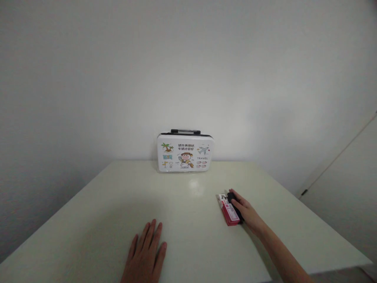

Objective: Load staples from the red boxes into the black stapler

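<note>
My left hand (145, 251) lies flat on the near part of the table, palm down, with its fingers stretched out and nothing in it. Right of centre, my right hand (246, 212) is closed around a dark, elongated object (235, 199). The fingers hide much of that object, so its kind does not show. Directly to its left lies a small red and white box (229, 212) with printed labels. Box and dark object appear to touch.
A white carrying case (185, 157) with a black handle and cartoon travel prints stands upright at the table's back edge, against the wall (188, 70). The pale table (182, 204) has its right front edge under my right forearm. A cable (332, 163) runs along the right wall.
</note>
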Demonstrator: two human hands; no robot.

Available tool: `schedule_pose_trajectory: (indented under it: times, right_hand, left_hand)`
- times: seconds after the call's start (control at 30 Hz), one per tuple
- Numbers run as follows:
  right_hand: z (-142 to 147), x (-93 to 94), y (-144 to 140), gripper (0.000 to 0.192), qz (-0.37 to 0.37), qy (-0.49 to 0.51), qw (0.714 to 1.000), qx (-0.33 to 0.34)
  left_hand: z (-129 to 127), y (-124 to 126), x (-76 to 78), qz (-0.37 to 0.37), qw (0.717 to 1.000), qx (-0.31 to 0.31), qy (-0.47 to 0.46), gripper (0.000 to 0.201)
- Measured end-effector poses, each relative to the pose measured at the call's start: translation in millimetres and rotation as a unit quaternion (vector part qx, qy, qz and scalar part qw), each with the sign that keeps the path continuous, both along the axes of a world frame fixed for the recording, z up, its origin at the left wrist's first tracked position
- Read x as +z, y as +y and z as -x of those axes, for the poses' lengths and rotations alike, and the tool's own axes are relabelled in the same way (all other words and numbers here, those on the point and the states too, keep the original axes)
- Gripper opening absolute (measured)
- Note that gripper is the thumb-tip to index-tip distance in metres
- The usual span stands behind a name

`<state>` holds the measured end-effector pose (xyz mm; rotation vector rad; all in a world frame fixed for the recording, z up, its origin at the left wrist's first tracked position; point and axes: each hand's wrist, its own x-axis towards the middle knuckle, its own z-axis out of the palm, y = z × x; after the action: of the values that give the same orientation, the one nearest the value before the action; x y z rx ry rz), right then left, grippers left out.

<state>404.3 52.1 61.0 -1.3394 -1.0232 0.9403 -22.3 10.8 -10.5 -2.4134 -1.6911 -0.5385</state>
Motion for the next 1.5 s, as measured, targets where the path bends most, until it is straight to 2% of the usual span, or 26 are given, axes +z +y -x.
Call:
schedule_pose_trajectory:
  times: [0.1,0.17,0.23,0.37,0.47,0.53,0.63,0.77,0.9,1.03,1.17,1.33,1.4,1.5]
  right_hand:
    - [34.6,-14.3,-1.3,0.079,-0.005,0.048,0.998,0.026]
    - [70.3,-21.5,-2.8,0.083,-0.013,0.09,0.995,0.033]
    - [114.5,-27.0,-2.5,0.082,-0.024,0.096,0.995,0.032]
    - [202.6,-31.3,0.8,0.07,-0.065,0.05,0.997,0.011]
    - [237.5,-31.0,-0.5,0.066,-0.081,0.005,0.997,-0.008]
    - [240.9,-31.4,-4.6,0.068,-0.082,-0.034,0.996,-0.011]
    - [228.8,-34.1,-14.1,0.072,-0.078,-0.07,0.995,-0.008]
    - [213.3,-38.1,-26.7,0.073,-0.076,-0.072,0.994,-0.013]
    - [211.1,-40.0,-33.5,0.075,-0.071,-0.053,0.996,-0.018]
    - [213.0,-39.7,-36.2,0.073,-0.078,-0.031,0.996,-0.024]
    - [213.8,-38.0,-39.0,0.071,-0.089,-0.029,0.995,-0.026]
    - [213.8,-37.9,-40.5,0.069,-0.088,-0.029,0.995,-0.021]
    - [213.4,-38.0,-40.3,0.068,-0.089,-0.032,0.995,-0.022]
    - [212.8,-37.2,-40.6,0.068,-0.088,-0.034,0.995,-0.021]
  left_hand:
    - [3.9,1.5,-1.4,0.009,1.0,-0.001,-0.029,0.05]
    - [-1.2,1.3,5.5,0.022,0.998,-0.016,-0.064,0.044]
    - [-15.7,1.3,18.9,0.042,0.992,-0.027,-0.112,0.041]
    - [-56.6,4.7,52.8,0.057,0.977,0.032,-0.202,0.047]
    - [-68.7,7.0,70.3,0.064,0.972,0.09,-0.207,0.048]
    - [-63.4,6.8,75.5,0.067,0.972,0.115,-0.194,0.043]
    - [-45.5,7.9,77.6,0.079,0.97,0.118,-0.197,0.037]
    - [-19.3,21.5,81.5,0.09,0.962,0.129,-0.225,0.038]
    - [-2.1,36.5,85.5,0.106,0.954,0.143,-0.24,0.038]
    - [-7.3,32.1,78.0,0.098,0.965,0.114,-0.213,0.033]
    - [-14.7,25.7,68.1,0.079,0.961,0.107,-0.242,0.039]
    - [2.0,32.2,73.9,0.042,0.944,0.146,-0.294,0.043]
    - [6.4,32.9,77.1,0.053,0.946,0.145,-0.286,0.045]
    - [7.5,30.0,78.2,0.122,0.951,0.114,-0.261,0.045]
